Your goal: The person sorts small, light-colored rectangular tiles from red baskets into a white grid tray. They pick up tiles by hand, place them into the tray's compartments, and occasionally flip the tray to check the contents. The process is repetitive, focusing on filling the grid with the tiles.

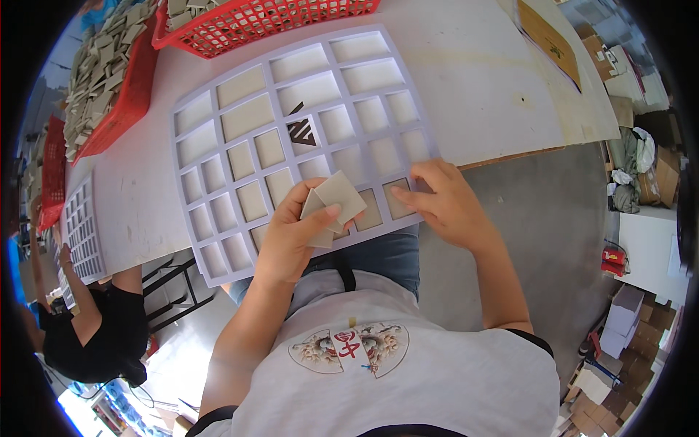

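Note:
My left hand [295, 237] is closed round a few square beige-grey board pieces [342, 195], fanned slightly apart over the near edge of a pale lilac compartment tray [309, 109]. At the tray's near right corner is my right hand [451, 204], its fingers apart and nothing gripped. One fingertip rests on a board piece [398, 207] lying in a corner compartment. Matching pieces lie in several other compartments, among them the near row and the left-middle columns. Through one compartment a dark striped mark [301, 132] shows.
Red plastic baskets [218, 33] heaped with board pieces stand at the far left of the white table [495, 95]. A brown flat panel [550, 44] lies at the far right. To the left, another person [95, 320] handles a second tray [84, 229]. Cardboard boxes [655, 328] line the right side.

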`<action>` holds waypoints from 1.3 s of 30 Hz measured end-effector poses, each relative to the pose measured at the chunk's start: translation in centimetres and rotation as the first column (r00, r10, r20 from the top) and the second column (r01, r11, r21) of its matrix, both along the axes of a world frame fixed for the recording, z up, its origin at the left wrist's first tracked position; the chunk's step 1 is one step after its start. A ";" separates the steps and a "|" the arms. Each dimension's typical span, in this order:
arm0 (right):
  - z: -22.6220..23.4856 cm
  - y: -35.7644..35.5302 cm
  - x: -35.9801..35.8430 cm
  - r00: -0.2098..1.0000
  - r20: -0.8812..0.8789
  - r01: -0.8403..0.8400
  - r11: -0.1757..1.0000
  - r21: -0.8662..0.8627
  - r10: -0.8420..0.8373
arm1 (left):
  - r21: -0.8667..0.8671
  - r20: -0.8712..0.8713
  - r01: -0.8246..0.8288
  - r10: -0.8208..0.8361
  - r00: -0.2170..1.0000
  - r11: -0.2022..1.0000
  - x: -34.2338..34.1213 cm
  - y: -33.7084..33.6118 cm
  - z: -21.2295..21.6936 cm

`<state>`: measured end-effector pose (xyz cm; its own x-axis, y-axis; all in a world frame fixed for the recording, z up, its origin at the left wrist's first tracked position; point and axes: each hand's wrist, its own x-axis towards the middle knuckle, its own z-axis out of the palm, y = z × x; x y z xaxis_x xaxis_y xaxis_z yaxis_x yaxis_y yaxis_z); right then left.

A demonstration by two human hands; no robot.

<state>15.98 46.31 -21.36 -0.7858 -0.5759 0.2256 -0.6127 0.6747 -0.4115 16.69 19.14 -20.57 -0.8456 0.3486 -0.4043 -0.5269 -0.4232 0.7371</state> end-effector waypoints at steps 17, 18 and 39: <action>-0.5 3.0 -1.0 0.776 0.600 0.524 0.727 -0.444 -0.193 | -0.059 -0.075 0.041 -0.045 0.996 0.997 -0.3 -0.2 1.6; -0.4 3.0 -1.1 0.808 0.563 0.475 0.756 -0.451 -0.172 | -0.065 -0.082 0.031 -0.036 0.996 0.997 -0.4 -0.3 1.5; -0.7 1.7 2.7 0.954 -0.081 0.279 0.954 -0.107 -0.288 | -0.102 -0.088 -0.045 0.036 0.995 0.994 0.2 -2.8 0.6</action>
